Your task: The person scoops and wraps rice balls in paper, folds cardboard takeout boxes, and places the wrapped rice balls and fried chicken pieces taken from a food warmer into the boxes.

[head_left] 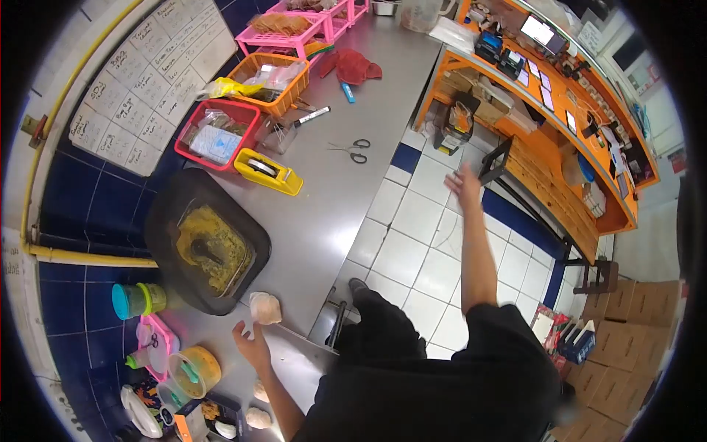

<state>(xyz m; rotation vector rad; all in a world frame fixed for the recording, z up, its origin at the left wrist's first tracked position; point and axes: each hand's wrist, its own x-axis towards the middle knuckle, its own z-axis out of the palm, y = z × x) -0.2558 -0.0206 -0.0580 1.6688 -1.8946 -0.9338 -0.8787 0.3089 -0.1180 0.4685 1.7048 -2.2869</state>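
My left hand (252, 345) hovers by the steel counter's near edge, fingers apart, with nothing visible in it. Just beyond its fingertips lies a pale, rounded, layered item (266, 309) that looks like bread or dough. More pale rounded pieces, one of them a small lump (258, 418), lie beside my left forearm. A black tray (168, 228) stands past the hand, holding a clear container of yellow-green mash (213, 250) with a dark utensil resting in it. My right hand (464, 186) is stretched out over the tiled floor, fingers spread and holding nothing.
Along the wall side of the steel counter (324, 195) stand a yellow tape dispenser (269, 173), a red basket (193, 158) and an orange basket (298, 85). Scissors (359, 151) lie farther out. Tubs, including one with orange contents (206, 368), sit at lower left. A wooden bench (545, 191) stands right.
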